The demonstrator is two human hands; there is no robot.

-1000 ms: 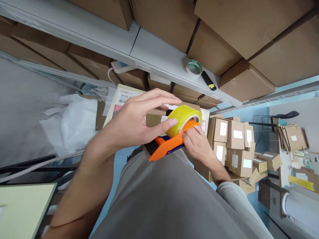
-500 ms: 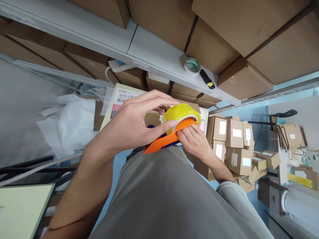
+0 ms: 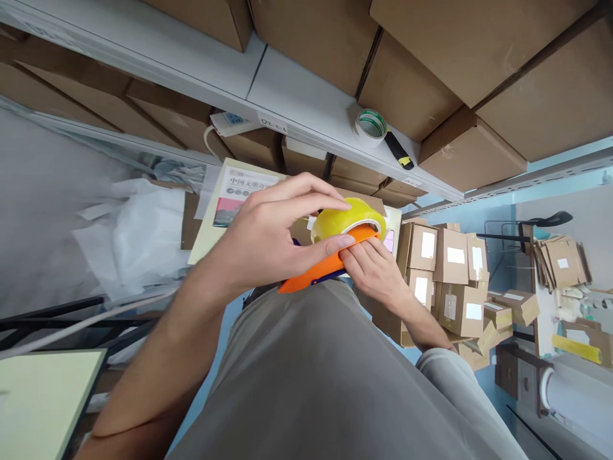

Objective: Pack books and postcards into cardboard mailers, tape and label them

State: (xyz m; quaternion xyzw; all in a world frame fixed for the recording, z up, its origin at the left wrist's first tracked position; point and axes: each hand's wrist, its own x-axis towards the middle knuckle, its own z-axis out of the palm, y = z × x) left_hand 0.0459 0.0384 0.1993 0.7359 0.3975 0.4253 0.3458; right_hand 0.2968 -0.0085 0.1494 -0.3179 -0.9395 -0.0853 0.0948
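Note:
An orange and dark-blue tape dispenser (image 3: 306, 276) is held in front of my body. It carries a thick roll of yellowish tape (image 3: 342, 220) with a white core. My left hand (image 3: 272, 233) spans the roll from the left, with its fingers over the top and its thumb on the orange side near the core. The fingers of my right hand (image 3: 376, 268) are curled round the dispenser from the right, their tips hidden behind it. Behind my hands lies a pale table (image 3: 204, 246) with a printed item (image 3: 234, 185) bearing Chinese text.
On the grey shelf (image 3: 306, 86) above are a green-and-white tape roll (image 3: 370, 124) and a black utility knife (image 3: 399, 150), beside large cardboard boxes (image 3: 407, 83). Labelled cartons (image 3: 450, 255) are stacked at right. White wrapping sheets (image 3: 143, 223) hang at left. A power strip (image 3: 234, 123) sits under the shelf.
My left hand has slid slightly right along the roll and dispenser, its thumb now further over the orange side. My right hand and the dispenser stay nearly in place.

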